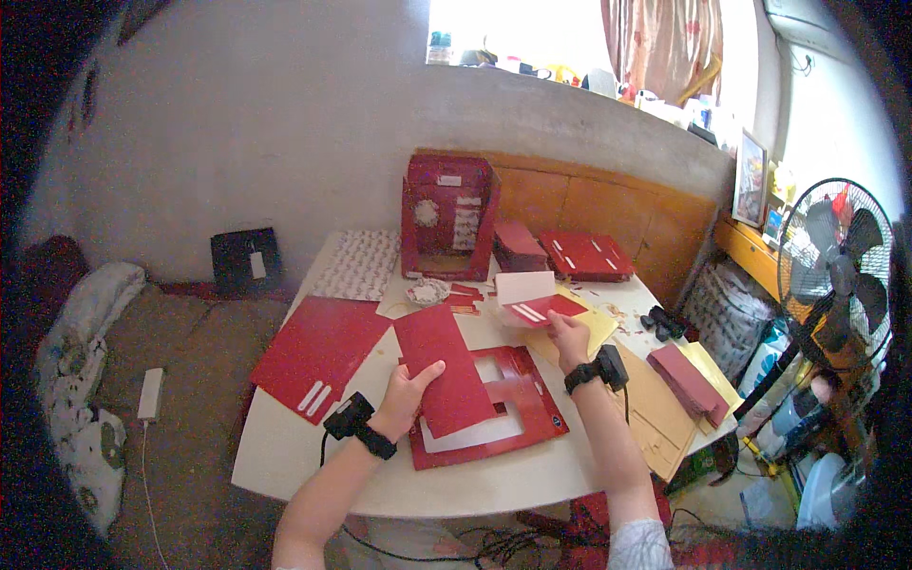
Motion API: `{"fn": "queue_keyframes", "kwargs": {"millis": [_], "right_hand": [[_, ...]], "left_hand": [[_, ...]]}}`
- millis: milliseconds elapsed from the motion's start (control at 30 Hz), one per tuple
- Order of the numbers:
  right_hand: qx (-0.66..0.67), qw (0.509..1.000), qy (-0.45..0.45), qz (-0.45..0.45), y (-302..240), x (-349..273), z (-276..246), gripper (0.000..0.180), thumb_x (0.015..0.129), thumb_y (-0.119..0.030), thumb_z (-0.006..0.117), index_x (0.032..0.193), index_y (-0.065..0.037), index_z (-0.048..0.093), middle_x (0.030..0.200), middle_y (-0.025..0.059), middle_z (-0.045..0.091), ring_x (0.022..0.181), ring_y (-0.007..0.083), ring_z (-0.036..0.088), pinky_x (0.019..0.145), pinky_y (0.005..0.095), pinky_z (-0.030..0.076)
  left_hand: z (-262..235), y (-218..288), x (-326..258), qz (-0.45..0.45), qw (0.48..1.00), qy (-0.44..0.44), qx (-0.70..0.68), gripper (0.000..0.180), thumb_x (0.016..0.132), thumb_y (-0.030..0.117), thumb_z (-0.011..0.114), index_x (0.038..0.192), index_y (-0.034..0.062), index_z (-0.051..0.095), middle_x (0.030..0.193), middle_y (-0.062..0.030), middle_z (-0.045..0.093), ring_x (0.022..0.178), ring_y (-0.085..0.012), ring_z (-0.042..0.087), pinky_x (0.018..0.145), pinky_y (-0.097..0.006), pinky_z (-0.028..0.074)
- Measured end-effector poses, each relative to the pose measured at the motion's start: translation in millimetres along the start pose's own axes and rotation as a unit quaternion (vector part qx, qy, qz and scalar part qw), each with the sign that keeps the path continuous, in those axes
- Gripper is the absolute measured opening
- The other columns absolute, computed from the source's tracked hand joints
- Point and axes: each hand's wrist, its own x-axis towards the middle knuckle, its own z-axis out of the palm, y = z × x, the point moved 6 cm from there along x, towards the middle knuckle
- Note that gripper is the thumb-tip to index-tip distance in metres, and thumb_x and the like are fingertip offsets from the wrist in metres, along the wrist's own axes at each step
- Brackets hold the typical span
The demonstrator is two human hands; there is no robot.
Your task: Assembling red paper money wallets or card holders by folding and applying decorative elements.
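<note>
My left hand (407, 394) grips the left edge of a long red card panel (446, 366), its thumb lying on top. The panel is tilted over a red card sheet with cut-out windows (544, 418), which lies on the white table and is partly covered. My right hand (569, 340) is closed at the edge of a small red piece with white strips (532, 312), beside a whitish open box or flap (524, 285). Its fingertips are partly hidden. To the left lies a large red sheet (321, 347) with two white strips near its lower corner.
At the back stand a dark red open box (449, 214), a stack of red cards (520, 245) and red panels (589, 256). A patterned sheet (358, 266) lies back left. Tan boards (655, 404) and reddish strips (686, 380) lie right. A fan (836, 261) stands beyond.
</note>
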Motion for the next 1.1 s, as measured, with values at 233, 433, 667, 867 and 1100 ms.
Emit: {"fn": "queue_keyframes", "kwargs": {"millis": [233, 433, 667, 867, 1100], "right_hand": [[0.131, 0.989, -0.002, -0.066, -57.4, -51.9, 8.1, 0.023, 0.078, -0.022, 0.062, 0.072, 0.000, 0.060, 0.058, -0.0005, 0.052, 0.049, 0.0050, 0.044, 0.045, 0.0176, 0.034], [0.066, 0.980, -0.185, -0.033, -75.1, -122.5, 43.7, 0.015, 0.079, -0.017, 0.060, 0.069, -0.007, 0.056, 0.058, -0.0034, 0.050, 0.052, 0.0035, 0.044, 0.046, 0.0190, 0.035], [-0.128, 0.943, -0.236, -0.195, -55.2, -149.0, 66.2, 0.037, 0.066, -0.027, 0.073, 0.067, -0.006, 0.042, 0.063, 0.0011, 0.045, 0.059, 0.0107, 0.043, 0.053, 0.0238, 0.038], [-0.193, 0.933, -0.204, -0.227, -49.0, -148.3, 61.2, 0.034, 0.065, -0.021, 0.070, 0.072, -0.003, 0.042, 0.065, 0.0093, 0.048, 0.060, 0.0200, 0.049, 0.054, 0.0308, 0.040], [-0.321, 0.898, -0.183, -0.239, -74.4, -163.4, 64.0, 0.037, 0.064, -0.021, 0.068, 0.081, -0.003, 0.040, 0.069, 0.0143, 0.050, 0.063, 0.0296, 0.053, 0.056, 0.0365, 0.042]], "left_hand": [[-14.7, 21.9, -1.8, 0.216, 0.957, 0.101, 0.164, 0.031, 0.075, 0.009, 0.061, 0.101, -0.0028, 0.049, 0.104, -0.0124, 0.053, 0.095, -0.0162, 0.052, 0.082, -0.029, 0.042], [3.3, 33.2, -7.8, 0.295, 0.900, 0.016, 0.319, 0.035, 0.075, 0.006, 0.059, 0.106, -0.0030, 0.048, 0.106, -0.0101, 0.053, 0.096, -0.0145, 0.050, 0.083, -0.027, 0.040], [4.8, -3.2, -8.0, 0.087, 0.993, -0.048, 0.070, 0.028, 0.085, 0.012, 0.044, 0.107, -0.0060, 0.048, 0.098, -0.0090, 0.056, 0.091, -0.0118, 0.050, 0.077, -0.022, 0.040], [32.6, 12.0, -32.2, 0.123, 0.959, -0.073, 0.244, 0.032, 0.086, 0.017, 0.048, 0.109, -0.0037, 0.047, 0.101, -0.0089, 0.054, 0.088, -0.0128, 0.050, 0.077, -0.023, 0.040], [41.2, 11.4, -33.1, 0.248, 0.898, -0.144, 0.335, 0.032, 0.081, 0.021, 0.056, 0.105, 0.0004, 0.050, 0.089, -0.0085, 0.054, 0.074, -0.0127, 0.050, 0.065, -0.026, 0.042]]}}
